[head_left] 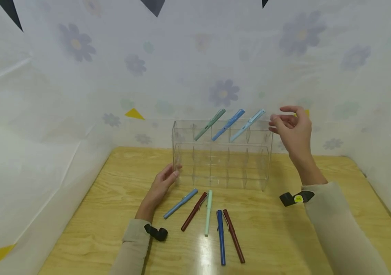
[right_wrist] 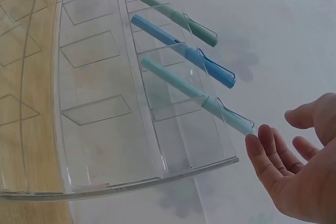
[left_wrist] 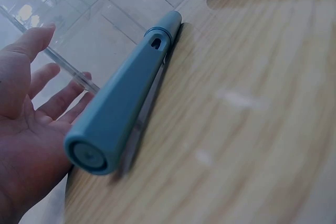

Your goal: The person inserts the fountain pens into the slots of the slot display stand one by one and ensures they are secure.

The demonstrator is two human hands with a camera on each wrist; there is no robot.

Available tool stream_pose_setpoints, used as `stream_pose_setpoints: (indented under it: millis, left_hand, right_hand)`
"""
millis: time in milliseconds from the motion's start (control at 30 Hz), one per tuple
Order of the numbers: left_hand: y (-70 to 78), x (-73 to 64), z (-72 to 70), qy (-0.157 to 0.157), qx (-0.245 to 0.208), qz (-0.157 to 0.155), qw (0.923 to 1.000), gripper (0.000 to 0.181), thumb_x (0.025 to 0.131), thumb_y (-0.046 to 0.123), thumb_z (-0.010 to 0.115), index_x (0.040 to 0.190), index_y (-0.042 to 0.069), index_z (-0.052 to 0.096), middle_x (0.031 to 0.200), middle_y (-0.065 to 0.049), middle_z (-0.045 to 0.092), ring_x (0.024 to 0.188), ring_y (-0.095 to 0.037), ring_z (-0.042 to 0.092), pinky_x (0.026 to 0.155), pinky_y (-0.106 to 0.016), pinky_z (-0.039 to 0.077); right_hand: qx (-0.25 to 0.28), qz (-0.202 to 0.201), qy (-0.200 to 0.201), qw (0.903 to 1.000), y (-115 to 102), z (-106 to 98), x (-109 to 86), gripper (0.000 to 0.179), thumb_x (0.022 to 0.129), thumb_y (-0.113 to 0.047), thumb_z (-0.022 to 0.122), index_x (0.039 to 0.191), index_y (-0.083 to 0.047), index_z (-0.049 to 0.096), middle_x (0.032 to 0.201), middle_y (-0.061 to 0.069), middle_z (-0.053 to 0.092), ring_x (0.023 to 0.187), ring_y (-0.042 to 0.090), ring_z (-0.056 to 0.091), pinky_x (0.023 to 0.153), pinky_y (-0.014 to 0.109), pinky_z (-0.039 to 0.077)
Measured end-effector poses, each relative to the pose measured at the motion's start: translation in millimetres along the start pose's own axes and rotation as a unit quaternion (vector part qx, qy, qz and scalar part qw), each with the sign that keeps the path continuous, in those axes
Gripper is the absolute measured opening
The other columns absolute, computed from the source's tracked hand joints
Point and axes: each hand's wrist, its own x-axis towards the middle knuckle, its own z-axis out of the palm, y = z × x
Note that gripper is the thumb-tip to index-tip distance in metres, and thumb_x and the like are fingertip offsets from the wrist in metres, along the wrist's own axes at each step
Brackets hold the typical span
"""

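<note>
A clear acrylic pen rack with several compartments stands on the table. Three capped pens lean side by side in its top row: a grey-green pen, a blue pen and a pale blue pen. My right hand is at the rack's upper right corner, fingers loosely bent and holding nothing. In the right wrist view its fingertips are close to the cap end of the pale blue pen; contact is unclear. At the rack's lower left edge, my left hand rests with relaxed fingers against the side.
On the wooden table, in front of the rack, lie a greyish-blue pen, a dark red pen, a mint pen, a dark blue pen and another dark red pen. A flowered sheet hangs behind.
</note>
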Motion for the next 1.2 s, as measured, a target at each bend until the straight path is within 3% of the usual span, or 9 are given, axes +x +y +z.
stream_pose_setpoints:
  millis: [367,700,933,1200]
  left_hand:
    - [1.9,-1.1,1.9,-0.003,-0.001,-0.002,1.0,0.052,0.108,0.032,0.055,0.153,0.006,0.047,0.153,-0.01,0.05,0.144,-0.027,0.041,0.115,-0.055,0.033]
    - [2.9,1.2,2.4,-0.002,-0.01,0.003,0.9999,0.052,0.109,0.031,0.055,0.155,0.008,0.046,0.154,-0.011,0.05,0.144,-0.028,0.042,0.116,-0.053,0.033]
    - [4.5,0.8,3.2,-0.003,-0.014,0.0,0.9999,0.053,0.109,0.03,0.055,0.156,0.008,0.044,0.154,-0.012,0.049,0.144,-0.027,0.042,0.116,-0.053,0.032]
    - [4.2,1.3,3.4,-0.002,-0.015,-0.004,0.9999,0.053,0.108,0.031,0.055,0.155,0.009,0.045,0.154,-0.01,0.049,0.144,-0.026,0.042,0.116,-0.053,0.033]
  right_hand:
    - [-0.083,0.011,-0.028,0.9961,6.4,-6.0,-42.8,0.028,0.1,-0.018,0.069,0.125,-0.007,0.062,0.102,0.01,0.074,0.084,0.01,0.072,0.078,0.021,0.057]
    - [-0.082,0.043,-0.059,0.9939,20.7,-2.6,-89.9,0.029,0.102,-0.018,0.067,0.125,-0.001,0.062,0.099,0.007,0.074,0.082,0.013,0.071,0.072,0.025,0.059]
    - [-0.064,0.069,-0.079,0.9924,40.1,0.9,-122.1,0.028,0.102,-0.014,0.067,0.126,0.0,0.061,0.104,0.013,0.072,0.081,0.016,0.071,0.071,0.03,0.06]
    - [-0.073,0.097,-0.11,0.9865,46.8,6.6,-153.2,0.029,0.102,-0.015,0.067,0.126,0.001,0.061,0.107,0.022,0.069,0.085,0.025,0.071,0.071,0.033,0.06]
